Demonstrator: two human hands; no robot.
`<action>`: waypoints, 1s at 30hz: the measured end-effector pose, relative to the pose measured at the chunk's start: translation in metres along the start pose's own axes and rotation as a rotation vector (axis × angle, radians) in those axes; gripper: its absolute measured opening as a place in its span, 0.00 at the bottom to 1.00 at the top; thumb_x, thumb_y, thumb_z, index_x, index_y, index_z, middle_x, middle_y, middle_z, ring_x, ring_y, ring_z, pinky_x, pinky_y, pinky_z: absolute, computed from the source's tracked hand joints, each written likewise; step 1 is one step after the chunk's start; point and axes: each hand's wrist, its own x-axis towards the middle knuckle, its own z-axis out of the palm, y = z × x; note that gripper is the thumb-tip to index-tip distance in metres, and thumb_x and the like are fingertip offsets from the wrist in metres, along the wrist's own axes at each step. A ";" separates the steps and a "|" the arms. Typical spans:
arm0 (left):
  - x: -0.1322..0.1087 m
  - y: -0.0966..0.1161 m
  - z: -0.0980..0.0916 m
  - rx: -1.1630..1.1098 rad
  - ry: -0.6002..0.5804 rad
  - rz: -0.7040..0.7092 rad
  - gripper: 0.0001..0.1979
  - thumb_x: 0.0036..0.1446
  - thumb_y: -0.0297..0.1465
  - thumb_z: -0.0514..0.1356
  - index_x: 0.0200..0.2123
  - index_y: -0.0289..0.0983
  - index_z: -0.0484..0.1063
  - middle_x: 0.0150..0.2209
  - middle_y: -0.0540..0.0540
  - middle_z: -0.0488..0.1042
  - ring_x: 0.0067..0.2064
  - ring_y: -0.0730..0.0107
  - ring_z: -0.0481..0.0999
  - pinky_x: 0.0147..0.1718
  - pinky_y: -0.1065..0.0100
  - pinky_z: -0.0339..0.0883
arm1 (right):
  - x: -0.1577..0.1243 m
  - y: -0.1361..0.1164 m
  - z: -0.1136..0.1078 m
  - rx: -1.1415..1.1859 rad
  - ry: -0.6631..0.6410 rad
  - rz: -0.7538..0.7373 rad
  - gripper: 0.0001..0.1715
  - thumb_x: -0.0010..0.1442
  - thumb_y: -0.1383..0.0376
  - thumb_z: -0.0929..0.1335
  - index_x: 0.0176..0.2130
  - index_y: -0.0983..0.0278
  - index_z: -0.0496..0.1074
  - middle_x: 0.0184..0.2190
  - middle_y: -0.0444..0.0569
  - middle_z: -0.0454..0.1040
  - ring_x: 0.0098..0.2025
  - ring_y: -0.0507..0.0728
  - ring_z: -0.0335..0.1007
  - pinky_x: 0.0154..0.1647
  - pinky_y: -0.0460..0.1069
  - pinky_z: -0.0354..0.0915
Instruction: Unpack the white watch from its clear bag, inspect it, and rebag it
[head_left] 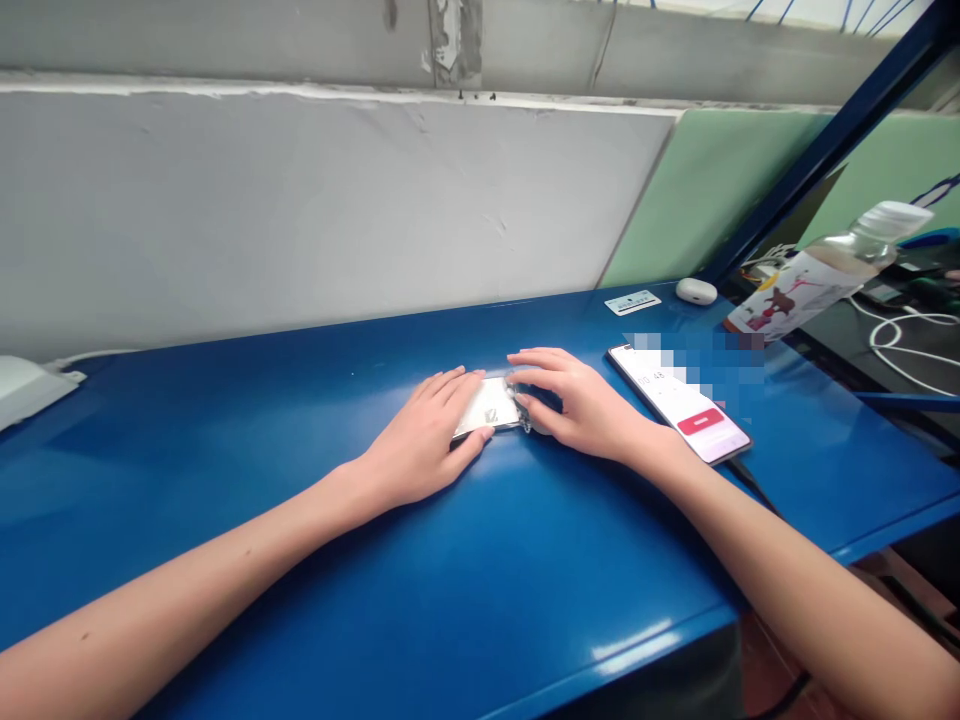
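Note:
A small flat white packet (491, 402) with a dark square printed mark lies on the blue table, its near edge dark. My left hand (431, 435) is closed over its left part, fingers along the far side and thumb at the near edge. Crinkled clear plastic wrapping (523, 420) sticks out at the packet's right end. There my right hand (570, 400) has its thumb and index fingertip close together on the plastic, with the other fingers raised and curved. My left fingers hide part of the packet.
A phone (686, 400) with a lit screen and a cable lies right of my right hand. Behind it are a white card (633, 302), a white earbud case (696, 291) and a drink bottle (825, 275). A white device (34, 390) stands far left. A wall (300, 210) borders the blue table (450, 590).

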 end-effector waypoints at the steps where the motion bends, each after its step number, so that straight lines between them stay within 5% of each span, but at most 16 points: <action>1: 0.000 0.000 0.001 -0.004 0.002 -0.018 0.32 0.69 0.44 0.50 0.69 0.32 0.53 0.68 0.33 0.59 0.70 0.47 0.56 0.66 0.46 0.54 | 0.000 0.001 -0.001 -0.004 -0.007 0.006 0.17 0.66 0.65 0.65 0.52 0.65 0.75 0.57 0.60 0.74 0.62 0.65 0.66 0.62 0.64 0.65; 6: -0.001 0.000 0.004 0.052 0.028 -0.125 0.41 0.65 0.52 0.52 0.68 0.27 0.51 0.69 0.27 0.53 0.72 0.42 0.48 0.66 0.44 0.50 | -0.002 0.013 -0.004 -0.060 -0.075 0.017 0.23 0.66 0.69 0.64 0.59 0.68 0.70 0.57 0.60 0.74 0.62 0.66 0.67 0.62 0.64 0.65; 13: 0.000 -0.001 -0.001 0.034 -0.038 -0.090 0.37 0.68 0.53 0.44 0.64 0.27 0.59 0.68 0.28 0.57 0.71 0.42 0.50 0.67 0.41 0.46 | -0.001 0.019 -0.005 -0.044 -0.071 0.003 0.25 0.64 0.75 0.62 0.58 0.64 0.73 0.56 0.54 0.76 0.59 0.62 0.70 0.61 0.59 0.67; 24: 0.001 -0.001 -0.008 -0.268 -0.009 0.216 0.35 0.70 0.51 0.31 0.67 0.40 0.58 0.66 0.42 0.64 0.69 0.53 0.57 0.68 0.49 0.47 | 0.003 -0.007 -0.022 0.614 0.057 0.104 0.15 0.63 0.63 0.70 0.50 0.60 0.78 0.46 0.50 0.82 0.45 0.58 0.78 0.48 0.53 0.73; 30: -0.003 -0.002 -0.007 -0.376 0.060 0.117 0.39 0.68 0.56 0.32 0.71 0.38 0.46 0.69 0.34 0.57 0.68 0.46 0.60 0.64 0.45 0.54 | 0.005 -0.010 -0.023 0.745 0.211 0.277 0.07 0.60 0.60 0.73 0.36 0.62 0.80 0.30 0.45 0.80 0.28 0.51 0.71 0.31 0.48 0.70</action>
